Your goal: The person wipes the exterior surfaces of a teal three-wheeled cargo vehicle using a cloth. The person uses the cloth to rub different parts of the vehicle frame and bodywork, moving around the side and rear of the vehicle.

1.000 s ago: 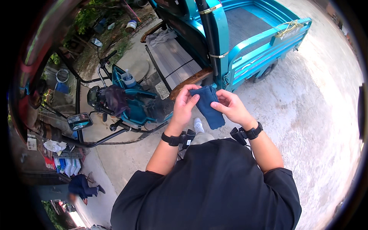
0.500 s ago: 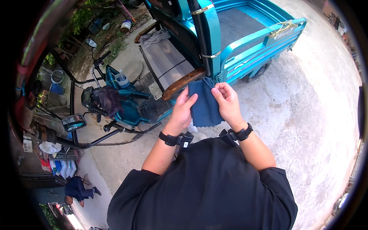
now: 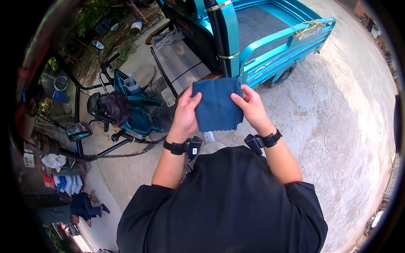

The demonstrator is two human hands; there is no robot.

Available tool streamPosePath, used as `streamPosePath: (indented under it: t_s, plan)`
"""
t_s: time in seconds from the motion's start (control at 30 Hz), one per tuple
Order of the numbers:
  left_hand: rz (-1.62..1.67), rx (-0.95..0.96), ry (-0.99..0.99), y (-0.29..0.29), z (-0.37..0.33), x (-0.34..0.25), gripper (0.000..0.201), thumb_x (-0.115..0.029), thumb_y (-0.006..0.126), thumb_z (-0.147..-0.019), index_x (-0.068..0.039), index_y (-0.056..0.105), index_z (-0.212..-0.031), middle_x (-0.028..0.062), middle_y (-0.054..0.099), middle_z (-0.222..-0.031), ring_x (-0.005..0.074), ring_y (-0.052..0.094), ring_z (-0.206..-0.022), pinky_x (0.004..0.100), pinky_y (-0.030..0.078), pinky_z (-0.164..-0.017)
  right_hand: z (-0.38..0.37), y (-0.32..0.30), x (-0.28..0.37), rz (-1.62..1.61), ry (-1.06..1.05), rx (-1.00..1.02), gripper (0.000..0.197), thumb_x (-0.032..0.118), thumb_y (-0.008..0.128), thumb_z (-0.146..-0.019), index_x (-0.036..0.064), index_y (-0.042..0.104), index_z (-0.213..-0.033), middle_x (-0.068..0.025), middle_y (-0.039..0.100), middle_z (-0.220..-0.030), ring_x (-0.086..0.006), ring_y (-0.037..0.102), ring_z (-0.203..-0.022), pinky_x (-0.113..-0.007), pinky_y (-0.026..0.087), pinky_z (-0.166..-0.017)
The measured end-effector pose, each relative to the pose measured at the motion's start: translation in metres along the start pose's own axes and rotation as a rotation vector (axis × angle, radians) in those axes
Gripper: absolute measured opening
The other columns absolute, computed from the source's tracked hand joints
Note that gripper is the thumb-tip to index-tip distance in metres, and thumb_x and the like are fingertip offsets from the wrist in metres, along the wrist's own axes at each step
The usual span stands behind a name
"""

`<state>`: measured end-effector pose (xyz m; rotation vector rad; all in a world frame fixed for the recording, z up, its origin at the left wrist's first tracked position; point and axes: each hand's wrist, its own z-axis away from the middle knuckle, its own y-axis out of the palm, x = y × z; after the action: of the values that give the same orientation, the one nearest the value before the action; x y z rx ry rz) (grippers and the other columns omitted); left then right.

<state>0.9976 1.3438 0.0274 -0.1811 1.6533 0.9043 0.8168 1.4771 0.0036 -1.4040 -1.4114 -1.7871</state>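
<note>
A dark blue cloth (image 3: pixel 217 105) with zigzag-cut edges is stretched nearly flat between my two hands, folded in layers along its right side. My left hand (image 3: pixel 185 110) pinches its left edge, thumb on top and fingers hidden beneath. On the opposite edge my right hand (image 3: pixel 252 107) grips it the same way, thumb lying on the near face. Black straps with small boxes sit on both wrists. Just beyond the cloth are the seat and cargo bed of a teal three-wheeler (image 3: pixel 247 69).
The three-wheeler's striped seat (image 3: pixel 179 63), handlebars (image 3: pixel 107 69) and round-cornered mirror (image 3: pixel 79 131) stand ahead and to the left. Concrete ground (image 3: pixel 320 122) stretches to the right. A person in dark clothes (image 3: pixel 85 206) is at the lower left, near stacked bags (image 3: pixel 69 184).
The cloth has been spread wider and flatter, from a bunched upper right corner to a broad square. My left hand has shifted left and up with its edge.
</note>
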Motion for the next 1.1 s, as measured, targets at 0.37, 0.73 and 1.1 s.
streamPosePath:
  t_s: [0.37, 0.73, 1.1]
  plan:
    - [0.106, -0.086, -0.038, 0.038, 0.011, 0.018, 0.048, -0.019, 0.05, -0.109, -0.006, 0.04, -0.154, 0.008, 0.057, -0.14, 0.018, 0.055, -0.126, 0.0344, 0.043, -0.111, 0.011, 0.05, 0.003, 0.772, -0.388, 0.086, 0.041, 0.008, 0.077, -0.086, -0.0006, 0.063, -0.124, -0.0071, 0.062, -0.094, -0.014, 0.061, -0.068, -0.028, 0.052, -0.064]
    - [0.309, -0.111, -0.035, 0.017, -0.007, 0.011, 0.038, -0.015, 0.044, -0.108, 0.001, 0.048, -0.142, 0.0186, 0.063, -0.136, 0.03, 0.063, -0.124, 0.0435, 0.05, -0.108, 0.002, 0.025, -0.019, 0.7, -0.256, -0.128, 0.05, 0.009, 0.077, -0.092, 0.0011, 0.055, -0.136, -0.0071, 0.065, -0.112, -0.0136, 0.065, -0.1, -0.027, 0.054, -0.085]
    - [-0.136, -0.134, 0.081, 0.005, -0.082, 0.028, 0.03, -0.011, 0.063, -0.103, 0.005, 0.058, -0.128, 0.0098, 0.068, -0.119, 0.0125, 0.065, -0.105, 0.0275, 0.053, -0.091, -0.037, 0.037, -0.011, 0.834, -0.38, -0.203, 0.077, 0.014, 0.08, -0.081, 0.0009, 0.043, -0.147, -0.0261, 0.053, -0.135, -0.041, 0.055, -0.125, -0.043, 0.049, -0.103]
